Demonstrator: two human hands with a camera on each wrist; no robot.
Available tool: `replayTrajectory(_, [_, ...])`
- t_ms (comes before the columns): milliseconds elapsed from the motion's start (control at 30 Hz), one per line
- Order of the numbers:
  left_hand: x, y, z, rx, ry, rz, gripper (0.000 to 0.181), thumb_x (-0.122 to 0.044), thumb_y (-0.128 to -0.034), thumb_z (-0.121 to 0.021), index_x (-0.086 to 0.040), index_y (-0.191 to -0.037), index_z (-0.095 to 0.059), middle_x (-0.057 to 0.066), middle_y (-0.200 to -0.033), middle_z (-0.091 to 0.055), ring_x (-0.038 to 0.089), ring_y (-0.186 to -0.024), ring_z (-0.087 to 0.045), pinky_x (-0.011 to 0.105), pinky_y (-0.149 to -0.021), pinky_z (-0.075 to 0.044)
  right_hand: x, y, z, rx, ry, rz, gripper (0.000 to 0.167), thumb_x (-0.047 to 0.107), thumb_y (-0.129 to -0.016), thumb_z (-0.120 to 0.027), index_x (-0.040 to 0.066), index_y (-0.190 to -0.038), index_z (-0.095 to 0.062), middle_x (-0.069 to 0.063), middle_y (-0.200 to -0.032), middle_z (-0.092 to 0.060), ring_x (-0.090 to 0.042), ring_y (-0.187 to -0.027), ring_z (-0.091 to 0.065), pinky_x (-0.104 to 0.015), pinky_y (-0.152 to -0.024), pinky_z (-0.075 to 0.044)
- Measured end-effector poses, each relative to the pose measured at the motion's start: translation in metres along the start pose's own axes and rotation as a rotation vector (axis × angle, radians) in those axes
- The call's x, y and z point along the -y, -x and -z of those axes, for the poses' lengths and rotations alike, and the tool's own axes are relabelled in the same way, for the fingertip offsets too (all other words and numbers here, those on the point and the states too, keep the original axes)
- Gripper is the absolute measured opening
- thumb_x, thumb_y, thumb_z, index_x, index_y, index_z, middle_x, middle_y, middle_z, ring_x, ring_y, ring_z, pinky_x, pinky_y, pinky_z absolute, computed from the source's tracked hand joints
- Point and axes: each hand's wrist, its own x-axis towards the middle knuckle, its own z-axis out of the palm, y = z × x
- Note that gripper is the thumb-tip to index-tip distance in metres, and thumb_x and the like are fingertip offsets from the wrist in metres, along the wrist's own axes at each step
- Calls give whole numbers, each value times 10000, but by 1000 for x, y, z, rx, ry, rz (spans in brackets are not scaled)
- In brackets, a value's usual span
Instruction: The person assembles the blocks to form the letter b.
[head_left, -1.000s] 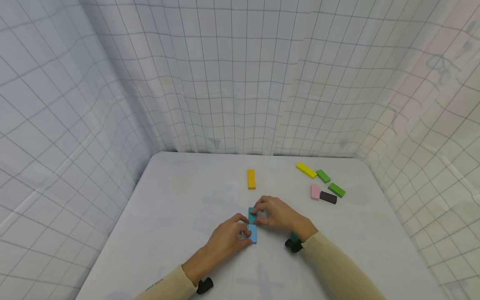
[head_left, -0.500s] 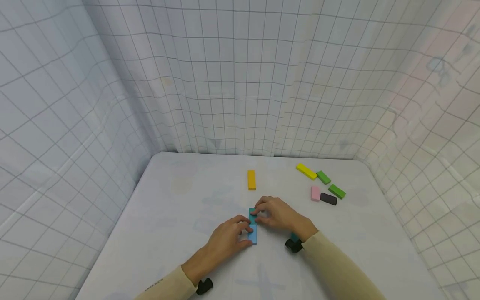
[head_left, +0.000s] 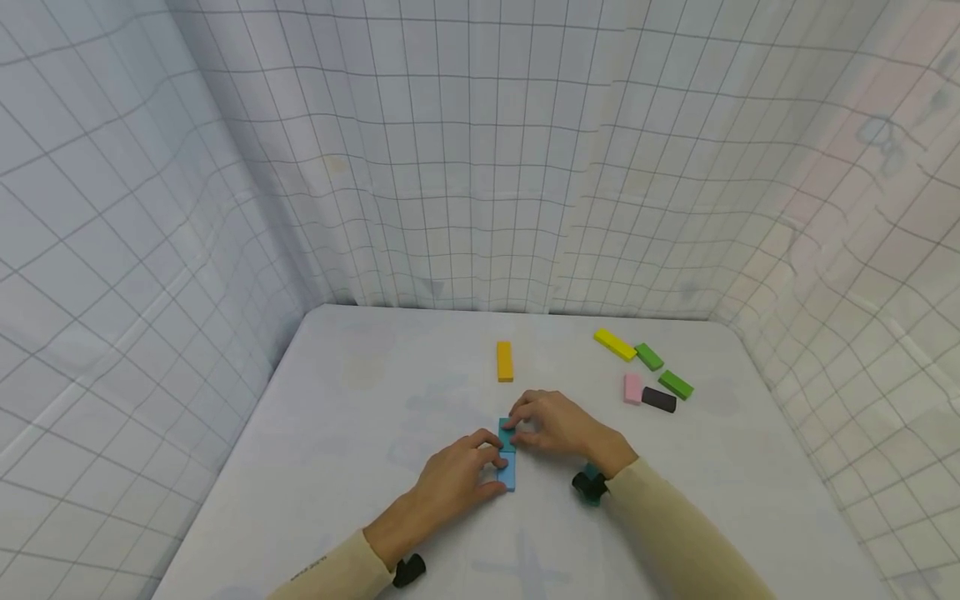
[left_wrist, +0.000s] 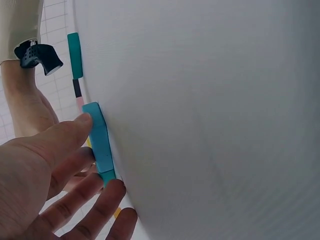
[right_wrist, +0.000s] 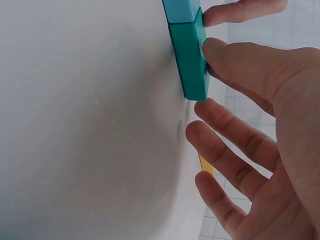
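Observation:
Two blocks lie end to end on the white table, a light blue one (head_left: 507,473) nearer the person and a teal one (head_left: 506,435) beyond it. The left hand (head_left: 454,478) pinches the blue block (left_wrist: 101,142), thumb near its close end and a fingertip on it. With thumb and a fingertip the right hand (head_left: 559,427) holds the teal block, whose side (right_wrist: 189,60) shows in the right wrist view, meeting the blue block. The other fingers of both hands are bent and spread, holding nothing.
Beyond the hands lies an orange-yellow block (head_left: 505,362). At the back right are a yellow block (head_left: 615,344), two green blocks (head_left: 649,357) (head_left: 676,384), a pink block (head_left: 633,388) and a black one (head_left: 659,400). Another teal block (head_left: 592,495) is partly hidden below the right wrist.
Both hands stay almost where they were on the two blocks. Slightly more of the teal block below the right wrist shows.

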Motion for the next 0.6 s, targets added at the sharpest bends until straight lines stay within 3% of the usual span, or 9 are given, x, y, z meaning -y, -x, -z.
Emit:
replayTrajectory(300, [-1, -1, 2, 3, -42, -12, 289, -312, -915, -1032, -183, -1151, -926, -39, -1383, -772, 203, -1116, -793, 327, -822, -700, -9, -8, 10, -40, -70, -56, 264, 250, -1086, -862, 163, -1335, -868, -3, -1348, -809, -225, -1249, -762, -477, -1125, -644])
replayTrajectory(600, [1, -2, 1, 21, -53, -9, 285, -336, -932, -1016, -188, -1156, -921, -37, -1453, -779, 218, -1150, -800, 341, -860, -706, -23, -20, 18, -97, -115, -101, 324, 251, -1086, -862, 118, -1381, -845, -56, -1425, -791, -272, -1211, -773, -498, -1108, -660])
